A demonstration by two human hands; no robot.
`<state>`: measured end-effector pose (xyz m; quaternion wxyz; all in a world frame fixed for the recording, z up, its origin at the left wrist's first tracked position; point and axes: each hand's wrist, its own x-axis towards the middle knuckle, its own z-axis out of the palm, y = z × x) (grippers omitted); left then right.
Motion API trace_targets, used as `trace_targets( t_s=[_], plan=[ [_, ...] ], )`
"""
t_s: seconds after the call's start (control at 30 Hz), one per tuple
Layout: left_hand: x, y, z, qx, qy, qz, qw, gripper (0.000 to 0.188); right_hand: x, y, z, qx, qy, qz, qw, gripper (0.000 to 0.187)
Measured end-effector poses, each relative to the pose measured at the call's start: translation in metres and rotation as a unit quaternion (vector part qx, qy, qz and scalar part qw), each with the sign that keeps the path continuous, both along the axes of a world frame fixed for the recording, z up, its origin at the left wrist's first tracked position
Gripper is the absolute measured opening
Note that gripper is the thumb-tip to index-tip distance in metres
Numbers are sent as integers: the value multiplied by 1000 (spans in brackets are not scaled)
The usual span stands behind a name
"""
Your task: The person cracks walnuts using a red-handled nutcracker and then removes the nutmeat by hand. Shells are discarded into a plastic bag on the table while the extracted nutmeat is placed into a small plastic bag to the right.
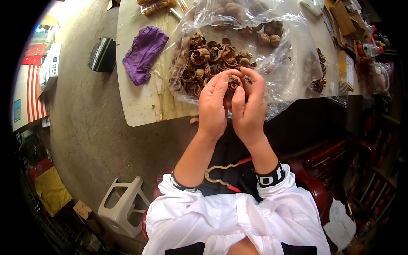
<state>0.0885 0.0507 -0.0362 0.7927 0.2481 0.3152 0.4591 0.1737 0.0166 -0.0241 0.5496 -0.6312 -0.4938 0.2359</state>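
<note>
Over the near edge of the table, my left hand (pixel 213 106) and my right hand (pixel 250 106) are cupped together around a brown walnut (pixel 233 82). Both thumbs rest by it, and its lower part is hidden by the fingers. Just beyond them, a heap of broken walnut shells (pixel 199 57) lies on a clear plastic bag (pixel 293 51). Whole walnuts (pixel 270 35) sit farther back in the plastic. A walnut cracker (pixel 208 175) with red grips lies on my lap, below my forearms.
A crumpled purple bag (pixel 143 55) lies on the pale table (pixel 142 112) at the left. Walnut kernels (pixel 319 72) in clear plastic stand at the right. On the floor are a black bin (pixel 103 54) and a beige stool (pixel 121 206); a dark red wooden chair (pixel 335 163) is at right.
</note>
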Motion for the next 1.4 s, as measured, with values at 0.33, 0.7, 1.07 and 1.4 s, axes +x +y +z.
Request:
trace_targets(
  t_s=[0.33,0.7,1.07,1.4],
  plan=[
    [8,-15,22,-132,-6,85,988,26,-4,-10,-12,49,-86,-9,995,43],
    [2,-5,7,-145,-155,11,977,36,9,-8,2,3,-58,-104,993,28],
    [7,-3,4,-25,-103,41,994,29,5,-1,6,61,-127,-66,988,30],
    [7,-4,6,85,44,25,995,32,17,-8,4,-37,293,-44,954,20]
  ],
)
